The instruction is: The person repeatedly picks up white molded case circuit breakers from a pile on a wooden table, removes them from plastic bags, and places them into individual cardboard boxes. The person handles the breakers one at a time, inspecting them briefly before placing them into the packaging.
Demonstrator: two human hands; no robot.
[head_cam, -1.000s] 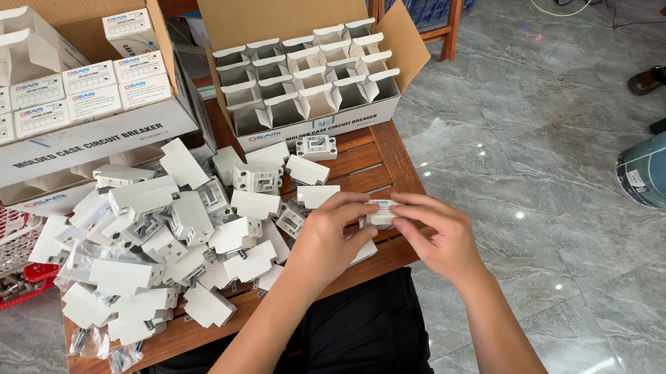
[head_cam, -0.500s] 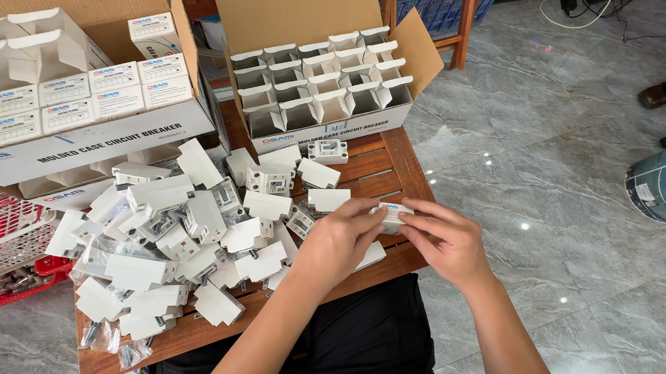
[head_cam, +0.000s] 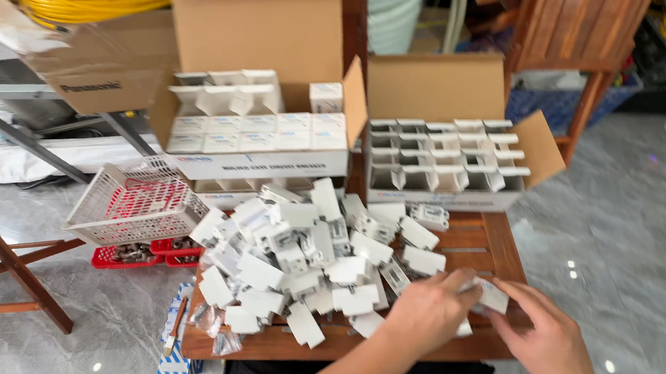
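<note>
— What have you got there?

— A small white carton (head_cam: 490, 295), held between both hands at the near right corner of the wooden surface (head_cam: 504, 245). My left hand (head_cam: 426, 314) is closed round its near end, and the fingers of my right hand (head_cam: 547, 336) pinch the far flap.

— What could go wrong?

— My judgement: the carton sits close to the edge, so if my grip slips while I work the flap, it could drop to the grey floor (head_cam: 636, 211). My left forearm also lies just beside the heap of loose white cartons (head_cam: 307, 260); a careless sweep could push some off the front, where small clear bags (head_cam: 219, 330) already hang at the rim. And the flap is thin card, so it may crease if I pinch too hard.

— Where do the finished ones sit?

— I can't tell. There is an open brown box with grey dividers (head_cam: 446, 158) behind the heap, and a second box of stacked white packs (head_cam: 257, 130) to its left.

— Anything different from half a second ago?

— My head has lifted, so the view reaches further back: both boxes sit lower in the picture and a white wire basket (head_cam: 132, 199) shows fully at left. My hands have stayed on the same carton.
</note>
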